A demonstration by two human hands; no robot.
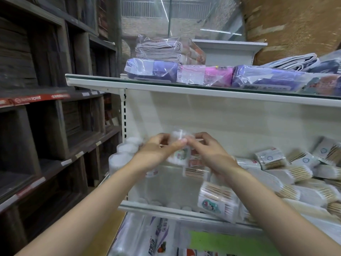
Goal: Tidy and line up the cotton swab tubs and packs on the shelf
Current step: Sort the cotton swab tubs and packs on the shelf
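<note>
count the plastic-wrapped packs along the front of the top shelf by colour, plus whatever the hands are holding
purple plastic-wrapped packs: 2
pink plastic-wrapped pack: 1
clear round cotton swab tub, pinched between left hand and right hand: 1
Total: 4
The pack at the far right edge is cut off and is not counted.

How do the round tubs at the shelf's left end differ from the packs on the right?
The round tubs stand in a tidy row running back along the shelf's left end; the packs lie heaped at mixed angles. The tubs show white cotton tips on top; the packs show tan sticks side-on. Both sit on the same white shelf.
</note>
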